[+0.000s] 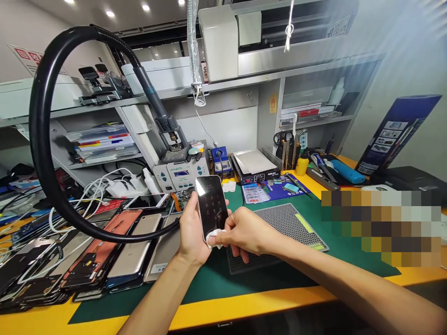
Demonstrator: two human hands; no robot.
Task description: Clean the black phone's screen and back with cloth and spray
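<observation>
A smartphone (pixel 211 202) with a lit keypad on its dark screen stands tilted up in my left hand (pixel 193 232), whose fingers wrap round its sides. My right hand (pixel 249 230) pinches a crumpled white tissue (pixel 215 238) against the lower end of the screen. Below the right hand lies a grey perforated mat (pixel 284 228) on the green work mat (pixel 349 246). The fingers behind the phone are mostly hidden.
Stacked phones and back covers (pixel 134 244) fill the left side. A thick black hose (pixel 44 153) loops over them from a rework station (pixel 181 172). Behind the mats stand a flat heating plate (pixel 256 165), a yellow bottle (pixel 301 165) and a tool holder (pixel 288 151).
</observation>
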